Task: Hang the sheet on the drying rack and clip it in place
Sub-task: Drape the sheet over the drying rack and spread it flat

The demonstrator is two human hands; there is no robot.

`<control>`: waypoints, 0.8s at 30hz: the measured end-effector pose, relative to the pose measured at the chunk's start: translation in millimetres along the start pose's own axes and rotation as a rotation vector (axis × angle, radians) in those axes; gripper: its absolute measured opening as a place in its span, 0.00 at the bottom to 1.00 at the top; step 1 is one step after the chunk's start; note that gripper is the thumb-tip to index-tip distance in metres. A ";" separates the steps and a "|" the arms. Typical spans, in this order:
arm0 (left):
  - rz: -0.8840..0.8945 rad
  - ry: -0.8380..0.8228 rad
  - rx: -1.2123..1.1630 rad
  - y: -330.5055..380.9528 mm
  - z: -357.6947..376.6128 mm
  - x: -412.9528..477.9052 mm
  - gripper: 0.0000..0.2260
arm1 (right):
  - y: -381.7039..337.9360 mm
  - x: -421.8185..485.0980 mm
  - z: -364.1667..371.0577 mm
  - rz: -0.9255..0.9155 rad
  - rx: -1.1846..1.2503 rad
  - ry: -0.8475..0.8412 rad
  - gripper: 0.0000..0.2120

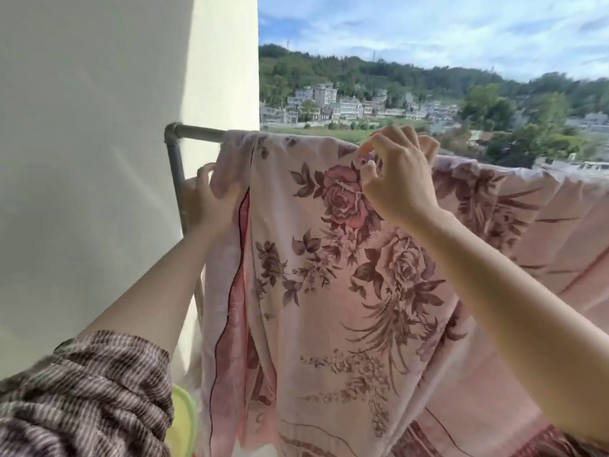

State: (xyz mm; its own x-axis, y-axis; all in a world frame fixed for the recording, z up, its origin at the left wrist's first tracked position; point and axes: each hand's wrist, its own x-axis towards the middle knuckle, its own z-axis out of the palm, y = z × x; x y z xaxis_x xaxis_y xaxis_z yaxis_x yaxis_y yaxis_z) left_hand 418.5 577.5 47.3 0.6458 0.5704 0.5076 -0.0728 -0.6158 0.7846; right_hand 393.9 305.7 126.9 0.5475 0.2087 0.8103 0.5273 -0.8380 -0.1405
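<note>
Beside a white wall [82,159], the floral sheet [329,275] draped the pipe drying rack [197,130] mid-frame; left hand [211,199] gripped its side edge, right hand [398,183] pinched the top fold, seemingly steadying it for clips.

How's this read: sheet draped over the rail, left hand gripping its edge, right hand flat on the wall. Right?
Not quite. The head view shows the right hand pinching the sheet on top of the rail, not on the wall. The rest holds.
</note>
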 end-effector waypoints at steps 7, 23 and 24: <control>0.216 -0.151 0.098 -4.5 22.9 39.6 0.32 | -70.1 76.8 73.5 -0.097 -0.013 -0.158 0.11; -0.114 -0.678 -0.820 15.6 -29.8 163.7 0.10 | -107.5 180.3 138.7 0.234 0.228 -0.651 0.08; -0.166 -0.701 -0.846 14.7 -32.6 168.2 0.10 | -106.3 185.9 143.6 0.222 0.182 -0.671 0.08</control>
State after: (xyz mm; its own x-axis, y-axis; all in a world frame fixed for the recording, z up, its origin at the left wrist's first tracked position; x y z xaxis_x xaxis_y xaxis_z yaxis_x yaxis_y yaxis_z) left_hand 501.3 682.1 155.9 0.9629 0.0131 0.2695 -0.2680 0.1616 0.9498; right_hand 532.9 506.0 210.8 0.9036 0.3571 0.2365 0.4255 -0.8116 -0.4002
